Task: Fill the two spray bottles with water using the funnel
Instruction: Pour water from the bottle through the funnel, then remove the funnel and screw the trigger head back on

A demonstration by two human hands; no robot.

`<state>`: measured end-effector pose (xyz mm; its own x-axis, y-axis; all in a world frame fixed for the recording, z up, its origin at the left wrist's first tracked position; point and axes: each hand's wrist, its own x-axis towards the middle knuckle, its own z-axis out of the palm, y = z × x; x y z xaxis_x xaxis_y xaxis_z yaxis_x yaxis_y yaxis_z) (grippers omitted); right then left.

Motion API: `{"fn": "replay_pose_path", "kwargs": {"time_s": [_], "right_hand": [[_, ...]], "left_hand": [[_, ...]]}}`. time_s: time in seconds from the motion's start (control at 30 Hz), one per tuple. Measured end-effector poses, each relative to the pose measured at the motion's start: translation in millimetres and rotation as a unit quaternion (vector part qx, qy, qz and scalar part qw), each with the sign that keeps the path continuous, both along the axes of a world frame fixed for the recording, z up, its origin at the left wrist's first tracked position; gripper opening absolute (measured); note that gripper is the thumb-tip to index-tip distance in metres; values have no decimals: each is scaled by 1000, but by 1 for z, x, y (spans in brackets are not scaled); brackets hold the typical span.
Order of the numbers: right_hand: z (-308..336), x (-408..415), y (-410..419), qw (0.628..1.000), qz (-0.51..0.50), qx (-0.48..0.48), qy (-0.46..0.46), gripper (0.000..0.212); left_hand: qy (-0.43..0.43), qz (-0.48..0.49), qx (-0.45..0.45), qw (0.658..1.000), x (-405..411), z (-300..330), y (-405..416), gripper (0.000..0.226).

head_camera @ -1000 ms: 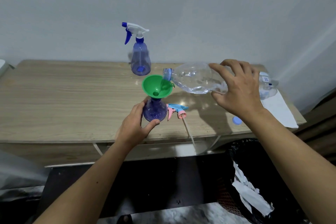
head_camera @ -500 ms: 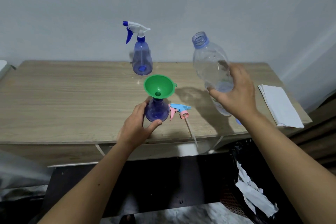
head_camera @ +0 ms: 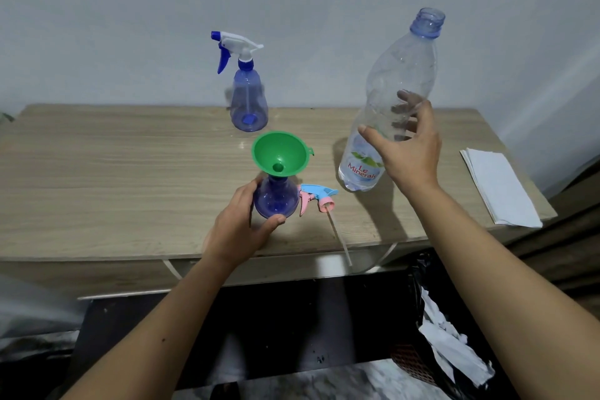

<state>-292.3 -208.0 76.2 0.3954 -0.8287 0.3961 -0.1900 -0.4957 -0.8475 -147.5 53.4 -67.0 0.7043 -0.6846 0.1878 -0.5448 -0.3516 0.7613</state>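
On the wooden table (head_camera: 97,172), the right hand (head_camera: 409,153) has swung the near-empty Le Minerale bottle (head_camera: 389,101) from pouring to upright, set down yet still loosely grasped; a second ago it lay tipped over the green funnel (head_camera: 279,153). The left hand (head_camera: 240,227) still grips the open spray bottle (head_camera: 276,198); pouring seems finished.

The only readable text is "Le Minerale" in red letters on the label (head_camera: 363,167) of the clear water bottle (head_camera: 401,75).
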Motion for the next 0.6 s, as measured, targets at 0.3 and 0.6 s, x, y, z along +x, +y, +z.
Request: {"fn": "replay_pose_path", "kwargs": {"time_s": [0.3, 0.6], "right_hand": [[-11, -6, -5, 1000, -8, 18, 24, 75], [-16, -8, -2, 998, -8, 44, 43, 69]], "left_hand": [[-8, -1, -9, 1000, -1, -1, 0, 87], [-11, 7, -13, 1000, 1, -3, -1, 89]]}}
